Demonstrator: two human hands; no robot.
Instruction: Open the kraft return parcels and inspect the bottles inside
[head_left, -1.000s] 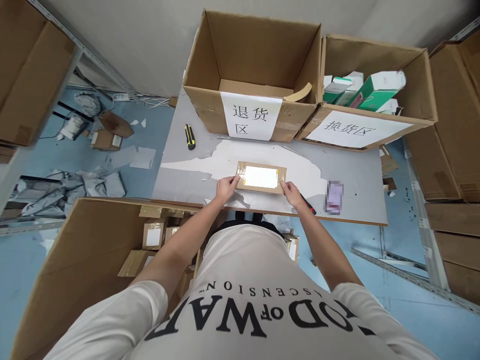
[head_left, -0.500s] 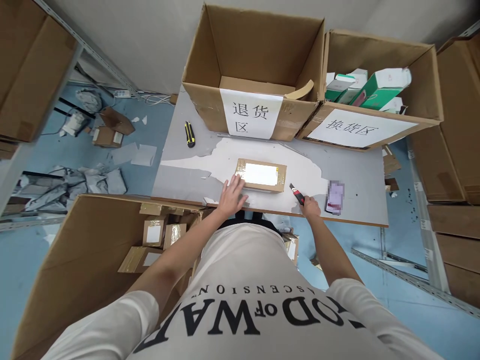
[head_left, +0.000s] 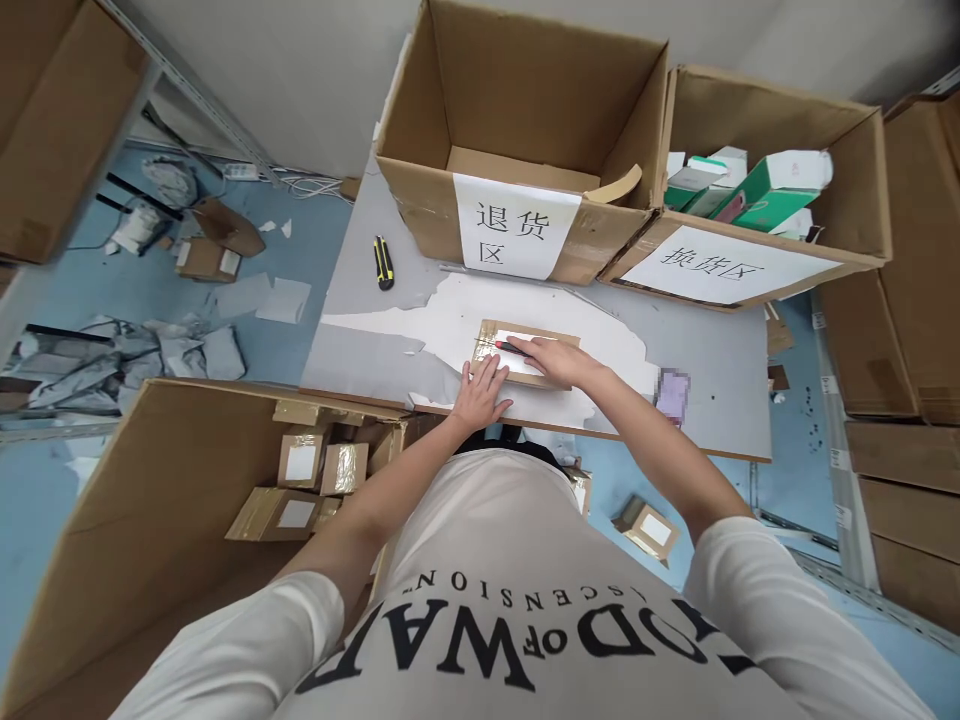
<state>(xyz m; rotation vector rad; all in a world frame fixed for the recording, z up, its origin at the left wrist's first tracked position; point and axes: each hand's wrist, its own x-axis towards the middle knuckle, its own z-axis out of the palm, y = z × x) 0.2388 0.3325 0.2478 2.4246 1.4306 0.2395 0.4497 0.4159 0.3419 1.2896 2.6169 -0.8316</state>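
Observation:
A small taped cardboard box with a white label lies on the table in front of me. My left hand rests on its near left edge, fingers spread. Above the label, my right hand is closed round a red and black utility knife, whose tip points left toward the taped end of the box. Whether the blade touches the tape I cannot tell. The hand hides most of the label and the knife's handle.
A yellow and black utility knife lies at the left of the table. Two large open cartons stand behind, the right one holding green-white boxes. A blurred-out phone lies right. A big carton of parcels stands below left.
My right hand has moved left with the red and black utility knife, from the table beside the phone to over the box. My left hand stays at the box's left end.

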